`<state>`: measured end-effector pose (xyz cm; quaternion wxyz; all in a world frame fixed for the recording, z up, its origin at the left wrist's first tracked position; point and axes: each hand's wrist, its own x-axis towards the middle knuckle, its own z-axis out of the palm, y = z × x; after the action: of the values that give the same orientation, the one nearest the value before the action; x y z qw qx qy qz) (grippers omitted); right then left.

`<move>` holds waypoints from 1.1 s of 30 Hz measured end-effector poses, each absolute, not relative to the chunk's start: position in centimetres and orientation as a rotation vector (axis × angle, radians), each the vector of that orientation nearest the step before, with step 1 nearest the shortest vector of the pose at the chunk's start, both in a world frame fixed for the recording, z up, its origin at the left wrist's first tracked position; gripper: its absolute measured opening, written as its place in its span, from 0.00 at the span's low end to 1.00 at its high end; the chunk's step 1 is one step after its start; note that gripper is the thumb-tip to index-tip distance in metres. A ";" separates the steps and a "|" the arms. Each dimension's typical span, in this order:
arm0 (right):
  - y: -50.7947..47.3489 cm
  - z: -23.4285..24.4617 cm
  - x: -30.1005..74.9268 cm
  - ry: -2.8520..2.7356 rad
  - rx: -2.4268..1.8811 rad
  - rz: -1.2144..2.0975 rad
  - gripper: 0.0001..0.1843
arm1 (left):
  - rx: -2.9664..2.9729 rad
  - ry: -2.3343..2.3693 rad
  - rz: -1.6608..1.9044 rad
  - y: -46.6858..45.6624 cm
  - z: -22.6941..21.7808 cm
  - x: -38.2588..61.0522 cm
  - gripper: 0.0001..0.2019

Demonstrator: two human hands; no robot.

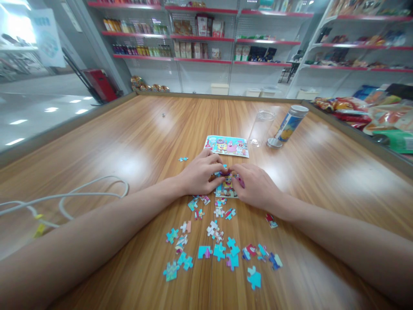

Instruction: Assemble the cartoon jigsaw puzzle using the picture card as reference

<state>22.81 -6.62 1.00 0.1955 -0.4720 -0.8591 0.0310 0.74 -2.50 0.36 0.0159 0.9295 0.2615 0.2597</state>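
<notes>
Turquoise-and-yellow puzzle section (pixel 227 183) at frame centre, between curled fingers of left hand (pixel 203 173) and right hand (pixel 257 184). Cannot tell whether pinching a piece. Loose pieces (pixel 219 251) scattered across lower centre.

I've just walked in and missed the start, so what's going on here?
A person's left hand and right hand are at a partly joined jigsaw on a wooden table. Loose pieces lie scattered nearer the person, and a printed picture card lies just beyond the hands.
</notes>
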 end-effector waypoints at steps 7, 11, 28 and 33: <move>-6.4 0.9 22.9 -2.419 -1.236 0.080 0.06 | 2.879 0.778 0.812 -2.5 0.4 0.8 0.10; -6.3 0.9 22.9 -2.429 -1.185 0.075 0.05 | 2.869 0.769 0.818 -2.5 0.5 0.9 0.10; -6.5 0.9 22.9 -2.435 -1.200 0.119 0.07 | 2.863 0.782 0.782 -2.6 0.7 0.9 0.08; -6.6 0.9 22.9 -2.440 -1.223 0.097 0.07 | 2.852 0.798 0.769 -2.6 0.8 1.0 0.06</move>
<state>22.86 -6.56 0.94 0.2040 -0.4383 -0.8746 0.0349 0.96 -2.56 0.77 0.0408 0.9313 0.2606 0.2513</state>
